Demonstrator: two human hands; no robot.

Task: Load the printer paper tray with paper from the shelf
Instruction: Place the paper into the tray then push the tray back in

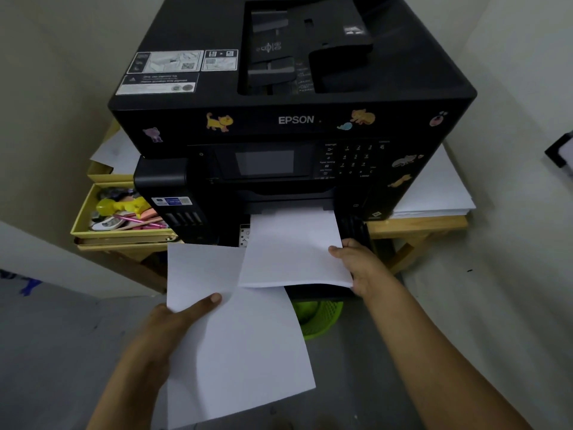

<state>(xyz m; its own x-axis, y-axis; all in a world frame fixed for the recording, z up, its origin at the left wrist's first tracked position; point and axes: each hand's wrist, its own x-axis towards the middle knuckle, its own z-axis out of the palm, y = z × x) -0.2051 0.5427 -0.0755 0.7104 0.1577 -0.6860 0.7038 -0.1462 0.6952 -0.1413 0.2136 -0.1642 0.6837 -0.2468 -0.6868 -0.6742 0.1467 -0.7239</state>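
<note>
A black Epson printer [291, 119] with cat stickers stands on a wooden table. A thin stack of white paper [291, 249] lies half inside the pulled-out paper tray [356, 228] below the printer's front. My right hand [359, 265] grips this stack at its near right corner, thumb on top. My left hand [183, 311] holds a separate white sheet [235, 352] by its left edge, thumb on top; the sheet hangs lower, in front of the tray, its top part tucked under the stack.
A yellow box [124, 212] of pens and small items sits left of the printer. More white paper [434, 193] lies stacked on the wooden table [418, 225] to the right. A green basket [319, 318] stands on the grey floor under the tray.
</note>
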